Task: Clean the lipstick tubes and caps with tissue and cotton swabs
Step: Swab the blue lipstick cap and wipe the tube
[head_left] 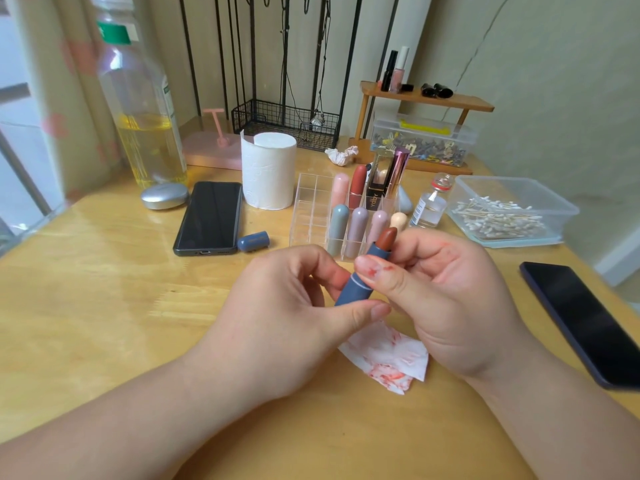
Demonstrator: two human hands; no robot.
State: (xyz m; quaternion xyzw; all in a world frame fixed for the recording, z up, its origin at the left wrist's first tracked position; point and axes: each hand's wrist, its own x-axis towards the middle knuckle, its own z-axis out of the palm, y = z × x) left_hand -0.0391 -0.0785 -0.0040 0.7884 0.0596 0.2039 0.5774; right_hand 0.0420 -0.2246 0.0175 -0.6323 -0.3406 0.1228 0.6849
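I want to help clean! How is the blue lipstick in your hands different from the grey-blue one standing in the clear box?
The blue lipstick has its cap off, so its brown stick shows; the grey-blue lipstick is capped. The blue lipstick is tilted, held by the left hand and right hand; the grey-blue lipstick stands upright in the clear box. Both are bluish tubes.
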